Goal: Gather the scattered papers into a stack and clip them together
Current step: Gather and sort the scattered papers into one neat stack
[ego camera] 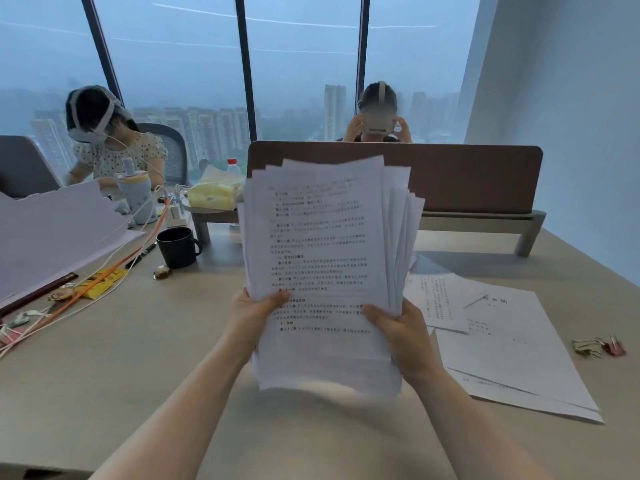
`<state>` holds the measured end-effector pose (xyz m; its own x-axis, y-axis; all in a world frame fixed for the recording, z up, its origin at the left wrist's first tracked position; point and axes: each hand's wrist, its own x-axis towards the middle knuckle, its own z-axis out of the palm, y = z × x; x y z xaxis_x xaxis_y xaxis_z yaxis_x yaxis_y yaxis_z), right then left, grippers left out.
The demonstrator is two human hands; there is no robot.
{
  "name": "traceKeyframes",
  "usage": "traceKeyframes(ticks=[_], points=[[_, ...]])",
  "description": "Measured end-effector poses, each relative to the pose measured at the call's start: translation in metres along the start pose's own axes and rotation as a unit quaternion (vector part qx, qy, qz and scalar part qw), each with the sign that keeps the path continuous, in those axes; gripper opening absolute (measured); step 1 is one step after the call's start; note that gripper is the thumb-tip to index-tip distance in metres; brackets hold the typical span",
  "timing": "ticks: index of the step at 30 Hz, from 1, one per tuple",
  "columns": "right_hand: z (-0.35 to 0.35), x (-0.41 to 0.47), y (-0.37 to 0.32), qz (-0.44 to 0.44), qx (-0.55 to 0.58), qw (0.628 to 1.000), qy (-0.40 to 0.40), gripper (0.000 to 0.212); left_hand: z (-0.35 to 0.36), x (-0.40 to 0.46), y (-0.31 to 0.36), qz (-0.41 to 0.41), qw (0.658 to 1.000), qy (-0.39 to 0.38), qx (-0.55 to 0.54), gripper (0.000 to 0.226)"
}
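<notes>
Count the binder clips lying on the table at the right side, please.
2: an olive binder clip and a pink binder clip, touching, near the table's right edge. More may be hidden.

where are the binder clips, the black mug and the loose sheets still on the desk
binder clips (599,347): head view, on the middle of the small cluster at the desk's right edge
black mug (176,249): head view, on the mug's front wall
loose sheets (502,348): head view, on a blank part of the top sheet
</notes>
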<state>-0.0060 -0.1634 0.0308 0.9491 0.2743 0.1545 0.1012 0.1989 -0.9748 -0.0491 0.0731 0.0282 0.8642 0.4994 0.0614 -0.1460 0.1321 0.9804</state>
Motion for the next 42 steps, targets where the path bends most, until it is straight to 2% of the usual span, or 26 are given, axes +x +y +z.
traceKeyframes(ticks=[4, 8, 12, 14, 20, 25, 28, 31, 35, 38, 40, 42], points=[[0.014, 0.003, -0.014, -0.056, -0.026, 0.998, -0.021, 0.015, 0.005, -0.007, 0.016, 0.101, 0.994, 0.032, 0.04, 0.022], [0.022, -0.002, 0.003, -0.044, -0.089, 0.995, -0.02, 0.019, -0.001, -0.016, 0.001, 0.104, 0.99, 0.036, 0.085, 0.021], [0.022, -0.003, 0.017, -0.009, -0.113, 0.994, -0.002, 0.026, -0.011, -0.019, -0.018, 0.059, 0.993, 0.03, 0.098, 0.031], [0.022, -0.001, 0.017, -0.001, -0.117, 0.993, 0.008, 0.019, -0.015, -0.016, -0.019, 0.033, 0.994, 0.02, 0.098, 0.034], [0.026, 0.007, 0.001, -0.023, -0.164, 0.986, 0.025, 0.012, -0.017, -0.005, -0.003, -0.014, 0.991, -0.044, 0.122, 0.013], [0.032, 0.023, -0.012, -0.047, -0.202, 0.978, 0.006, 0.017, -0.036, -0.003, 0.005, -0.071, 0.989, -0.101, 0.087, 0.027], [0.036, 0.033, -0.006, -0.022, -0.224, 0.974, -0.019, 0.012, -0.045, -0.003, -0.003, -0.114, 0.986, -0.097, 0.069, 0.025], [0.037, 0.043, 0.011, 0.015, -0.251, 0.967, -0.043, 0.015, -0.054, -0.005, -0.016, -0.15, 0.984, -0.076, 0.058, 0.023], [0.032, 0.052, 0.03, 0.035, -0.317, 0.946, -0.059, 0.021, -0.064, -0.005, -0.03, -0.182, 0.981, -0.044, 0.044, 0.022], [0.019, 0.061, 0.04, 0.018, -0.387, 0.922, -0.02, 0.032, -0.068, 0.001, -0.034, -0.195, 0.981, -0.008, 0.016, 0.02], [0.006, 0.071, 0.048, 0.014, -0.458, 0.889, 0.007, 0.022, -0.068, 0.003, -0.037, -0.198, 0.98, 0.01, 0.001, 0.02], [-0.009, 0.084, 0.052, 0.031, -0.53, 0.847, 0.019, 0.033, -0.068, 0.004, -0.039, -0.197, 0.98, 0.013, -0.005, 0.021]])
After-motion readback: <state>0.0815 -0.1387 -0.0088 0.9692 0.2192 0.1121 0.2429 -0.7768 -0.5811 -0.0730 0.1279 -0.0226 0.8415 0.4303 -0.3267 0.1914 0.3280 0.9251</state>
